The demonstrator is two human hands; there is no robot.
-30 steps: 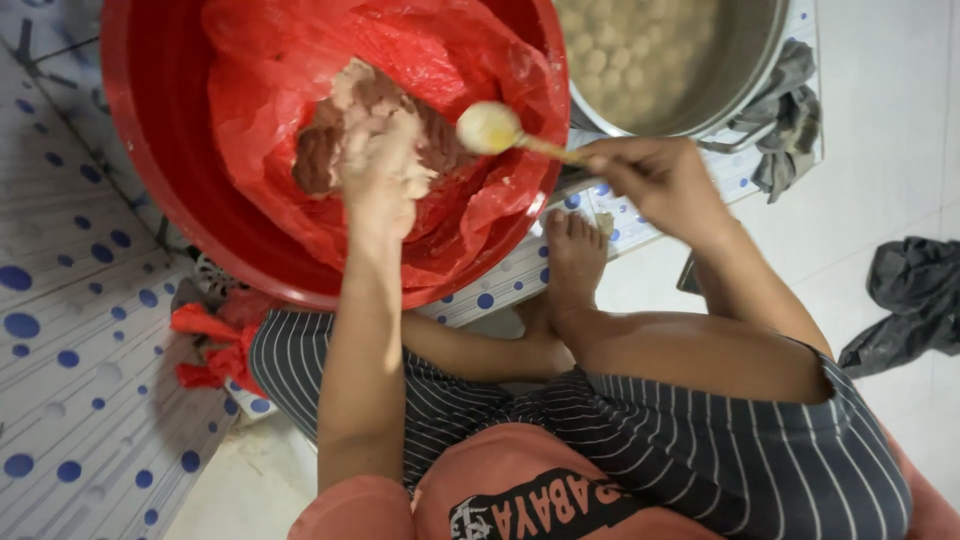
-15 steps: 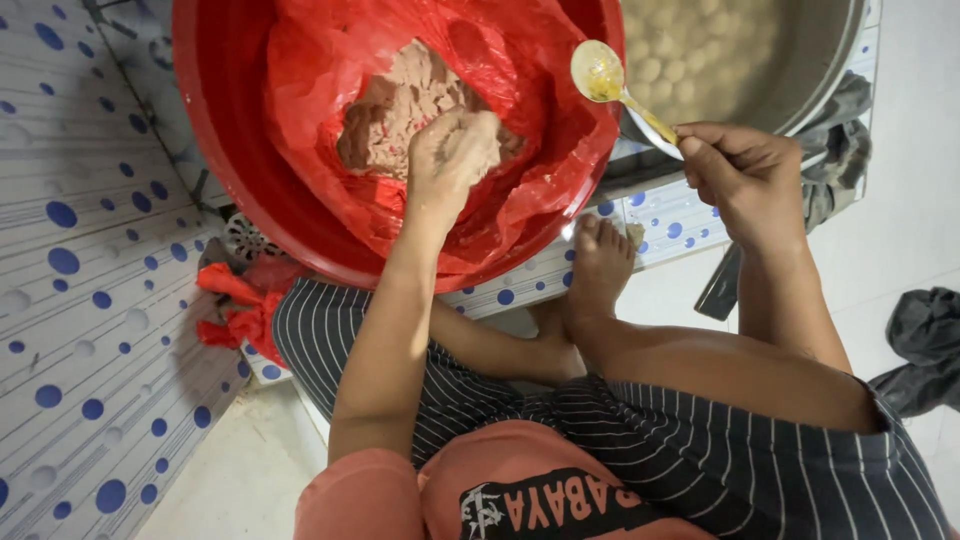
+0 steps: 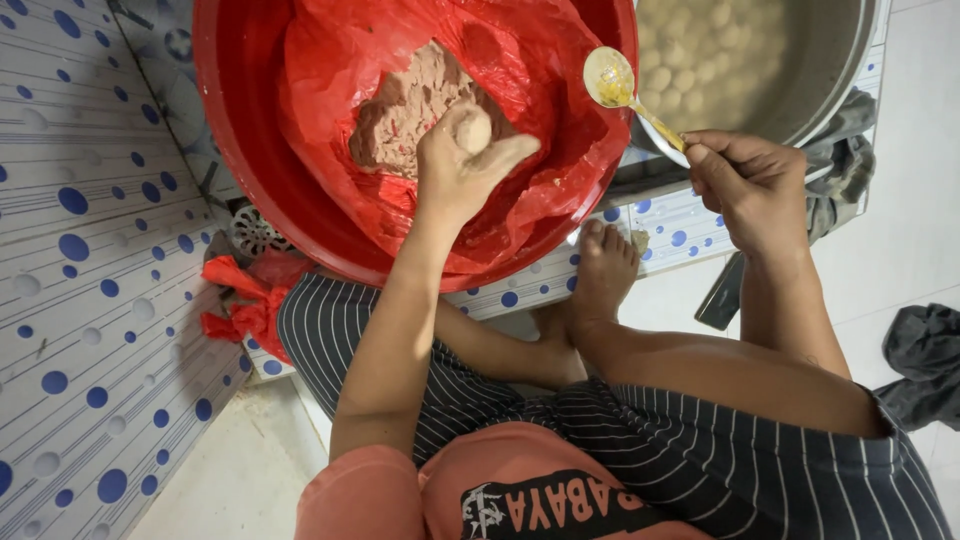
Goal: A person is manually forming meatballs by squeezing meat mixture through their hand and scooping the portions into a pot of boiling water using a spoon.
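Two hands are in view, and I report each in turn. My left hand (image 3: 462, 172) sits at centre frame over the red basin (image 3: 240, 150), fingers curled around a pale ball of paste (image 3: 473, 130) squeezed up between thumb and forefinger. Directly above it in the frame lies the brown paste mound (image 3: 410, 105), resting on the red plastic liner (image 3: 540, 70) that covers the basin.

My right hand (image 3: 752, 185), at right of centre, grips the handle of a spoon (image 3: 610, 78) in closed fingers. The spoon's bowl hovers over the basin's right rim, close to the metal pot (image 3: 820, 90) in the upper right, which holds cloudy liquid with many pale balls (image 3: 700, 60).

Risks, as I judge them:
1. The ball is soft and only pinched; slack pressure could let it fall back into the mound or lose shape.
2. The spoon must cross the gap between basin and pot; a tilted bowl could drop the ball onto the dotted floor tile (image 3: 660, 225).
3. The loose liner could snag the spoon or fingers.
4. My bare foot (image 3: 602, 275) rests just below the basin rim; splashed liquid from the pot could reach it.
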